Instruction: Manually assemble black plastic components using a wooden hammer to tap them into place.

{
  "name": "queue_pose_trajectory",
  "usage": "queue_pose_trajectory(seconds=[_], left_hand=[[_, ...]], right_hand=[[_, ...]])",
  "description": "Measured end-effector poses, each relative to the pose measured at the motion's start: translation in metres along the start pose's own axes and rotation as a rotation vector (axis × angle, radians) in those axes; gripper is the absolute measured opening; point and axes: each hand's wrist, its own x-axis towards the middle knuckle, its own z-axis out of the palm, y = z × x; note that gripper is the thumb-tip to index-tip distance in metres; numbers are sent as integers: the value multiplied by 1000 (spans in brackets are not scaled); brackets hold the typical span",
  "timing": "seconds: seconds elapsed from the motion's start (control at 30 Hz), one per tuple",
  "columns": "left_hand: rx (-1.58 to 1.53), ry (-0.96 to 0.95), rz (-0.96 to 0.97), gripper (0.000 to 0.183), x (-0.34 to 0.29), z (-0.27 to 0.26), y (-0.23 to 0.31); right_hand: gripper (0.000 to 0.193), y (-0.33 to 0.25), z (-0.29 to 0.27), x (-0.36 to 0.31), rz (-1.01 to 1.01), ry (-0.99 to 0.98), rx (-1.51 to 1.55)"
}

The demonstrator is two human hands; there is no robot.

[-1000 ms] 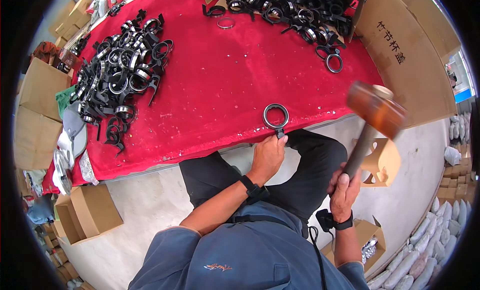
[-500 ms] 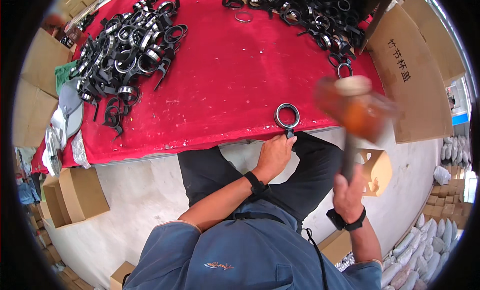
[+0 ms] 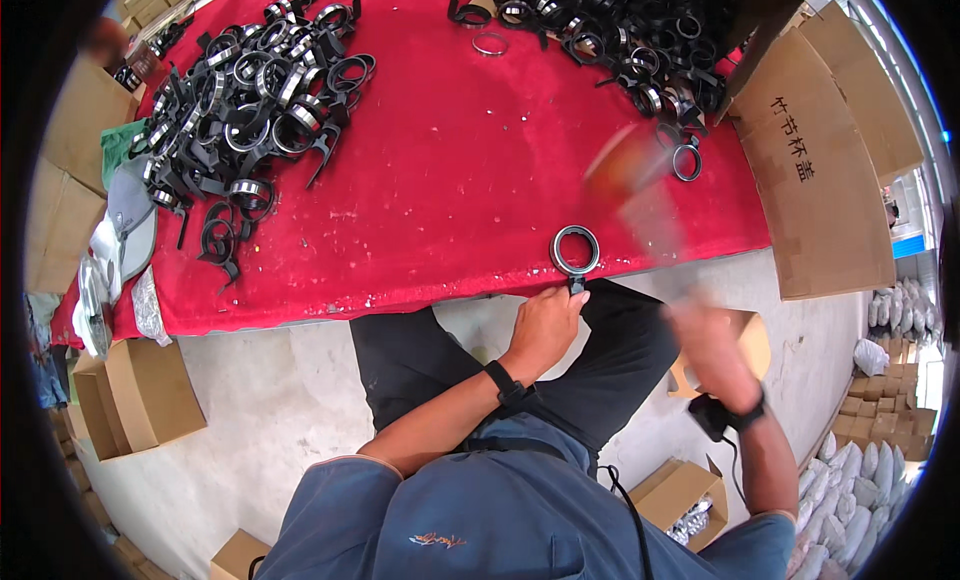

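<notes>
My left hand [image 3: 546, 330] pinches the short black tab of a black lid ring with a silver metal band [image 3: 575, 271]. The ring lies flat on the red cloth at the table's near edge. To its right, my right hand [image 3: 712, 348] is closed round the handle of a mallet [image 3: 630, 168]. Motion smears the mallet; its orange-brown head is over the cloth, up and right of the ring, apart from it.
A large heap of black-and-silver rings [image 3: 250, 100] covers the table's left side. Another heap [image 3: 640, 30] lies at the far right, beside a tall cardboard box [image 3: 815, 180]. A thin loose ring [image 3: 489, 52] rests between them. Cartons [image 3: 150, 395] stand on the floor.
The mallet has swung left and farther over the table, nearer the ring. My right wrist has turned and shifted slightly right. My left hand keeps its hold on the ring's tab.
</notes>
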Motion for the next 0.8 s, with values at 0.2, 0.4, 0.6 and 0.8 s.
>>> queue_pose_trajectory(seconds=[0.2,0.4,0.6,0.8], left_hand=[[58,13,-27,39,-5,-6,-8],[32,27,-17,39,-4,-5,-12],[69,-9,-38,33,-8,-8,-16],[-137,122,209,25,-24,-25,-2]], right_hand=[[36,-17,-30,55,572,-131,281],[41,-55,-95,45,785,257,652],[52,-75,-98,27,719,382,682],[62,-67,-72,2,619,384,700]])
